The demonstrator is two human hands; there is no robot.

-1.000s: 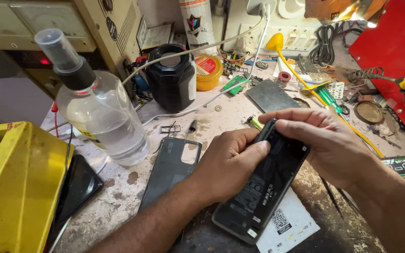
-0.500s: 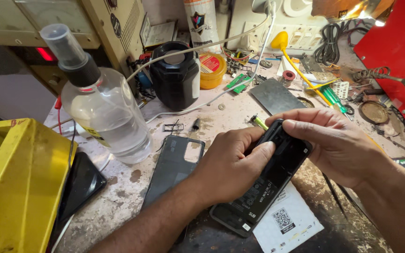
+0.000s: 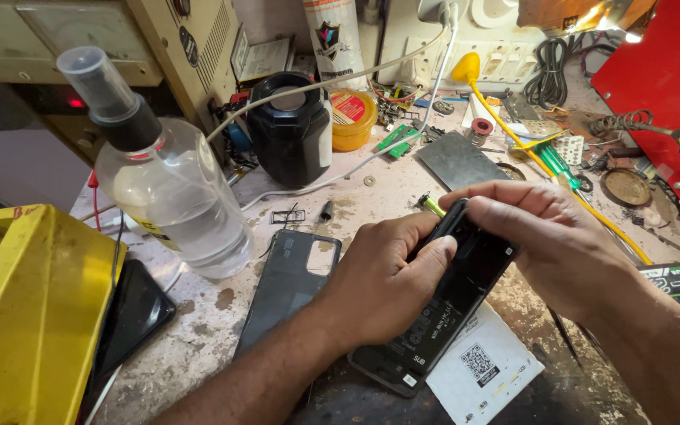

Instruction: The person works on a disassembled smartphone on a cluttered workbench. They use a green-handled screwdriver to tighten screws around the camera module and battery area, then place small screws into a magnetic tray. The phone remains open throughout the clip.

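Black and opened at the back, the phone (image 3: pixel 442 315) lies tilted at the centre of the worn bench (image 3: pixel 356 185), its top end pointing to 1 o'clock. The left hand (image 3: pixel 383 287) curls closed around its middle, thumb pressed on the upper edge. The right hand (image 3: pixel 548 236) grips the top end, fingers bent over it. At 9 o'clock lies the removed grey back cover (image 3: pixel 289 287); beyond it stands a clear spray bottle (image 3: pixel 171 189).

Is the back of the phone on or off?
Off. The phone in the left hand and right hand shows its dark insides, and the back cover lies on the table.
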